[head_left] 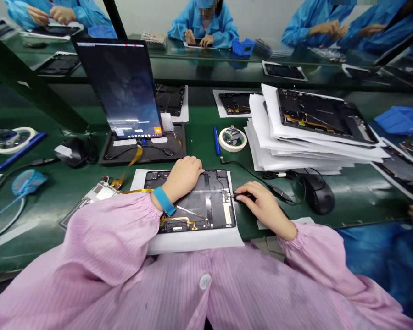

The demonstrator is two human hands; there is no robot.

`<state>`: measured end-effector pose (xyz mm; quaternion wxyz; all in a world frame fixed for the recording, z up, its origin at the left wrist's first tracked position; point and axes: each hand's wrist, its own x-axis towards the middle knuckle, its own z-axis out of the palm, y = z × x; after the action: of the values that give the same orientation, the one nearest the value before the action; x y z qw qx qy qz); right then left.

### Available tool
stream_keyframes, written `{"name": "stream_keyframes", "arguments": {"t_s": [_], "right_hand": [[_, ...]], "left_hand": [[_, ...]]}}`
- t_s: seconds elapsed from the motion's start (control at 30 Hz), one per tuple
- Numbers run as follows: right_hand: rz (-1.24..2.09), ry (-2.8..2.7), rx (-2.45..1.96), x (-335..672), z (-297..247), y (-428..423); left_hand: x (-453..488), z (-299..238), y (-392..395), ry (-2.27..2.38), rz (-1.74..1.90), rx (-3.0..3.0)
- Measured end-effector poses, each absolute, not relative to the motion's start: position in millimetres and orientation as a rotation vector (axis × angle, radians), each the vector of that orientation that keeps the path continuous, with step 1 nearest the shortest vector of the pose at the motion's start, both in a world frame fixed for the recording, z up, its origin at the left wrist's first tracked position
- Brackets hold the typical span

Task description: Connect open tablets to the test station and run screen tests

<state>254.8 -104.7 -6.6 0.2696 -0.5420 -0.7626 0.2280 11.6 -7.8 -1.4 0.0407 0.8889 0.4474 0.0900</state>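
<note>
Green matting (361,201) runs across the bench, and a co-worker in a blue smock (203,28) sits on the far side, beyond a glossy partition. Straight in front of me, on a white paper sheet (192,241), lies the opened tablet housing (206,206), its dark inside facing up, with pale tape strips across it and a gold flex along the lower edge. I judge it light and fairly stiff but fragile: the flex and small boards could tear or crack under careless pressure, so the outer rim looks like the safest place to take hold, not the middle.

My left hand (182,179) lies open and flat on the housing's upper left part, gripping nothing, with a blue wrist strap (163,200) around the wrist. My right hand (264,208) is curled, pinching a small black connector (242,195) at the housing's right edge. Its cable (261,176) trails up and right toward a computer mouse (318,193). Nothing lies on top of the housing, but a tape roll (231,139) and a blue pen (216,140) sit just beyond it, and a tall paper stack (278,153) crowds the right.
</note>
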Motion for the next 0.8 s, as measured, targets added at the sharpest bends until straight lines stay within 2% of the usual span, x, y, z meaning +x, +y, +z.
{"name": "stream_keyframes", "arguments": {"t_s": [0.33, 0.63, 0.8], "right_hand": [[0.505, -2.204, -1.473, 260, -2, -101], [0.82, -1.882, -1.402, 247, -6, -108], [0.664, -1.962, -1.392, 248, 13, -120]], "left_hand": [[11, -2, -9, 1.368, 0.311, 2.746], [11, 5, -12, 1.369, 0.337, 2.719], [10, 20, -16, 1.296, 0.474, 2.71]]}}
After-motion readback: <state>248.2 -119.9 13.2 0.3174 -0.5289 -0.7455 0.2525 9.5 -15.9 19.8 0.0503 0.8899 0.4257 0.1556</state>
